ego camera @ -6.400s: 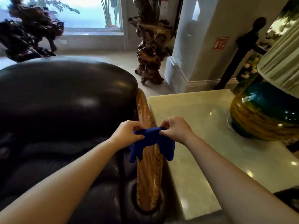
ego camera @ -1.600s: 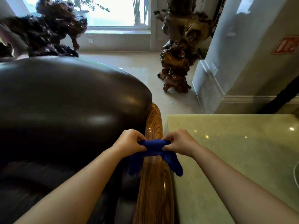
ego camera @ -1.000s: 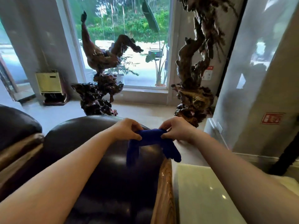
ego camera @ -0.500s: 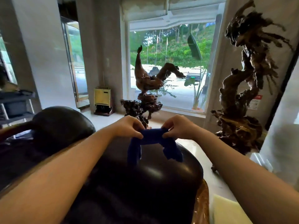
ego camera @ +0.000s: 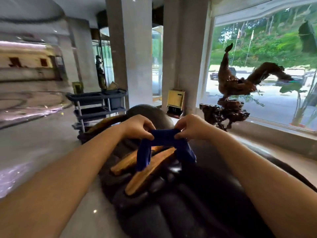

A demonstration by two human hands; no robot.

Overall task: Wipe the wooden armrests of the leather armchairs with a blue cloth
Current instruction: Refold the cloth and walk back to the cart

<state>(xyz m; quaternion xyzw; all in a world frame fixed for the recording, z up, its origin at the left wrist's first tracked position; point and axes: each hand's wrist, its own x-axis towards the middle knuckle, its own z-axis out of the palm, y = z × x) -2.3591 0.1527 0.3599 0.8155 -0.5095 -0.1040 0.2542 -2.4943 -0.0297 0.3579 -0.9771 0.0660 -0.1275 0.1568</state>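
Observation:
My left hand (ego camera: 139,126) and my right hand (ego camera: 190,127) each pinch one end of the blue cloth (ego camera: 164,145), stretched between them in the air with both ends hanging down. Below the cloth lie two wooden armrests (ego camera: 147,170) side by side, where the near dark leather armchair (ego camera: 197,203) meets a second leather armchair (ego camera: 152,114) beyond it. The cloth hangs above the armrests and does not touch them. A further wooden armrest (ego camera: 104,123) shows at the far chair's left.
A grey cleaning cart (ego camera: 98,107) with shelves stands behind the far chair. A dark root-wood sculpture (ego camera: 229,98) sits by the big window at right. A small yellow box (ego camera: 175,100) leans at a pillar. Glossy floor (ego camera: 34,143) spreads to the left.
My view has swung up and to the left, from the armrest beside the stone table to the armrests between the two chairs. Both hands kept the cloth stretched and lifted it off the wood.

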